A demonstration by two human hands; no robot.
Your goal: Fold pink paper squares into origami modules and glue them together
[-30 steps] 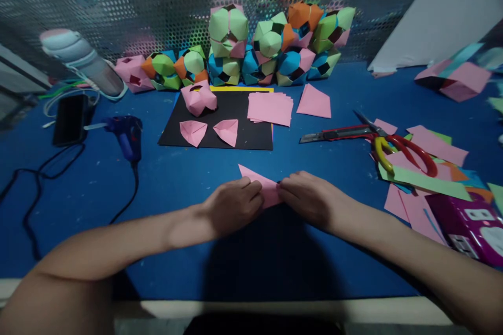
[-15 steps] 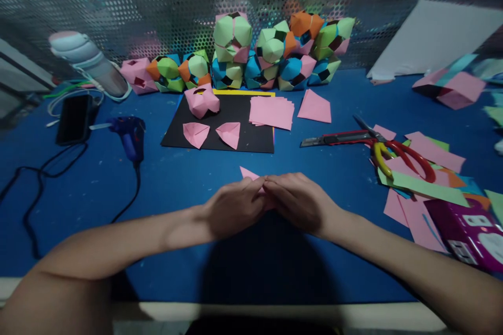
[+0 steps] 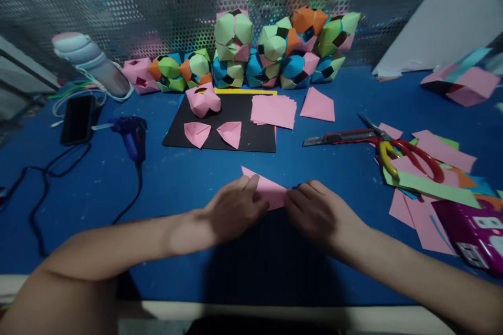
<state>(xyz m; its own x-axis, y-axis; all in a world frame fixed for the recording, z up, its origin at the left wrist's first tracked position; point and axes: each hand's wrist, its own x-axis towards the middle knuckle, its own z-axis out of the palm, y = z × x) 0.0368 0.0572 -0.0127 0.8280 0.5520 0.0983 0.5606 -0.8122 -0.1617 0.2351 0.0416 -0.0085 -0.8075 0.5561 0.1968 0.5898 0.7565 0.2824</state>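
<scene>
Your left hand (image 3: 238,205) and right hand (image 3: 313,209) pinch pink paper (image 3: 273,193) between them, probably steadying it; scissors (image 3: 401,145) lie farther right.

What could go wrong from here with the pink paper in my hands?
The pink paper might crease crookedly if the left hand or right hand, both on it, slips. The left forearm could snag the nearby cord of the blue glue gun.
</scene>
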